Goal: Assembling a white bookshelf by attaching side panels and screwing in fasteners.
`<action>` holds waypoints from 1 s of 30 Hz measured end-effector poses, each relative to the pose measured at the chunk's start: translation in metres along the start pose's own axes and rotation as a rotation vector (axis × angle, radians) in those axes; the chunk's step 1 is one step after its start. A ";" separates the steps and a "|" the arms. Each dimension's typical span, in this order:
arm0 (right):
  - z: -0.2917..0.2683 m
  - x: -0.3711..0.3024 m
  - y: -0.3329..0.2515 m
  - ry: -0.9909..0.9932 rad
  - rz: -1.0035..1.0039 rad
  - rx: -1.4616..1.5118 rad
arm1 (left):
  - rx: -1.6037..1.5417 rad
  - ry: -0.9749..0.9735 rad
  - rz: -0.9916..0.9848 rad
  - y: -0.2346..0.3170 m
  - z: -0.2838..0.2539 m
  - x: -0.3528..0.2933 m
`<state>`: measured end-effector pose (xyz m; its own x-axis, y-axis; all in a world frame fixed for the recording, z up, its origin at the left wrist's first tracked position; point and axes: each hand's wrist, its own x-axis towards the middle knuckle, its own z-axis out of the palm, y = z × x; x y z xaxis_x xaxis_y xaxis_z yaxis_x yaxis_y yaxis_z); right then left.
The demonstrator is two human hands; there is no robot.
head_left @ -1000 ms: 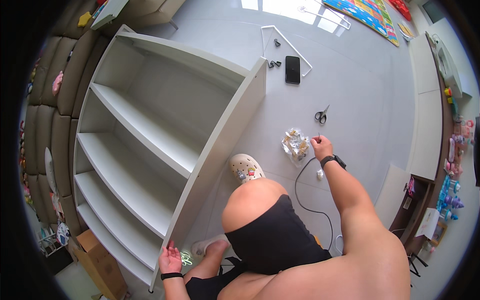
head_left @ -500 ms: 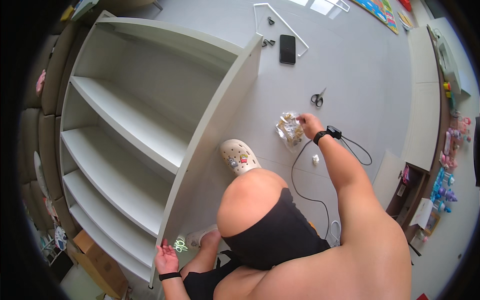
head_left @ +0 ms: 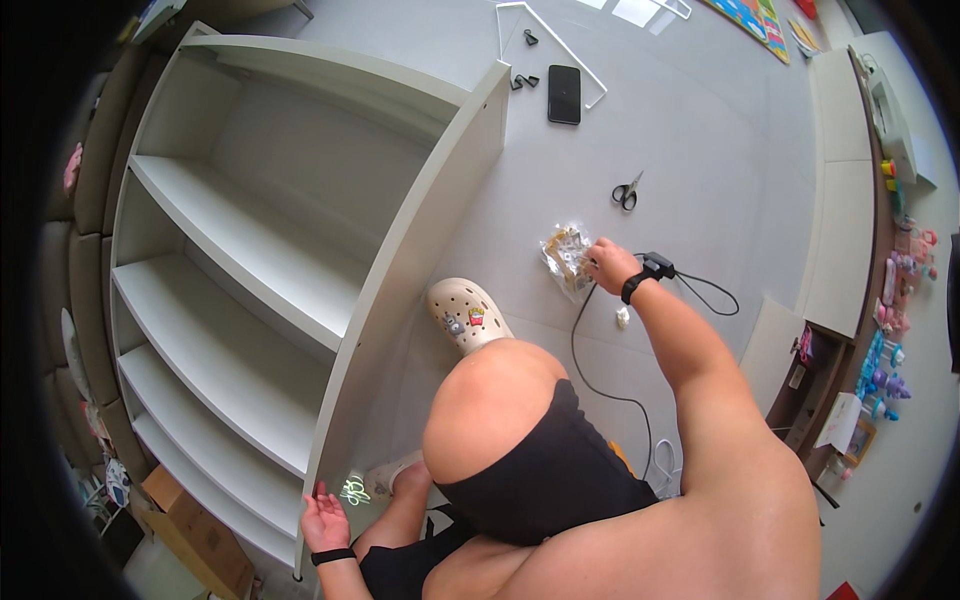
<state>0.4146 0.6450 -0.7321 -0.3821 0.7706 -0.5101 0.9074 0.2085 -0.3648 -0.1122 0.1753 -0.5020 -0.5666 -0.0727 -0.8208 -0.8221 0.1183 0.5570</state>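
A clear plastic bag (head_left: 567,254) of small gold and silver-coloured hardware lies on the grey floor. At its right edge my right hand (head_left: 612,266) has its fingers curled and pressed together on the plastic; any small piece between the fingertips is hidden. My left hand (head_left: 326,522) is palm up with fingers loosely apart, holding nothing, beside the near end of a white shelf unit (head_left: 400,262). The unit lies on the floor to my left, its compartments facing up.
Beyond the bag are black scissors (head_left: 626,192), a black phone (head_left: 564,95), small black clips (head_left: 524,81) and a thin white frame (head_left: 553,42). A dark cable (head_left: 590,378) curves past my knee. A cardboard box (head_left: 200,535) stands at the lower left; a low cabinet (head_left: 835,200) runs along the right.
My right hand has shifted from the upper edge of the bag to a spot lower on its right side. My left hand stays beside the shelf unit. The whole view has shifted slightly.
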 end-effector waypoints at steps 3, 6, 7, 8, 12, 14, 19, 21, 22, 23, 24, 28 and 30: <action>0.017 0.002 0.009 0.032 0.078 0.351 | 0.006 -0.017 -0.017 -0.003 0.005 0.001; 0.014 0.003 -0.017 -0.183 0.402 1.185 | -0.003 -0.007 -0.014 0.000 0.002 0.000; 0.011 0.001 -0.022 -0.209 0.381 1.423 | -0.001 -0.005 -0.015 0.000 0.001 0.000; 0.008 -0.001 -0.028 -0.235 0.356 1.661 | -0.001 -0.007 -0.015 0.000 0.000 -0.001; 0.013 -0.007 -0.048 -0.226 0.310 1.521 | -0.010 -0.004 -0.010 0.003 -0.005 0.001; 0.027 -0.015 -0.036 -0.258 0.319 1.193 | -0.001 0.004 -0.008 -0.001 0.002 0.000; 0.059 -0.017 0.001 0.200 0.192 0.791 | 0.003 -0.036 -0.019 0.000 0.003 -0.001; 0.062 -0.015 0.014 0.269 0.310 0.821 | 0.010 -0.015 -0.020 -0.001 0.005 0.001; 0.062 -0.013 0.011 0.265 0.309 0.827 | 0.012 -0.011 -0.015 0.001 0.003 0.000; 0.059 -0.011 0.009 0.266 0.310 0.708 | 0.014 -0.022 -0.018 0.001 0.001 0.000; 0.057 -0.009 0.007 0.268 0.309 0.590 | 0.016 -0.035 -0.022 0.002 -0.001 0.000; 0.053 -0.012 -0.002 0.209 0.261 0.387 | 0.008 -0.017 -0.027 0.002 -0.001 0.001; 0.051 -0.009 -0.010 0.213 0.244 0.331 | 0.001 -0.004 -0.024 0.002 0.000 -0.001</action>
<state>0.4003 0.6057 -0.7633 -0.0887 0.8871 -0.4530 0.8483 -0.1710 -0.5011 -0.1133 0.1752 -0.5003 -0.5466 -0.0719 -0.8343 -0.8353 0.1173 0.5371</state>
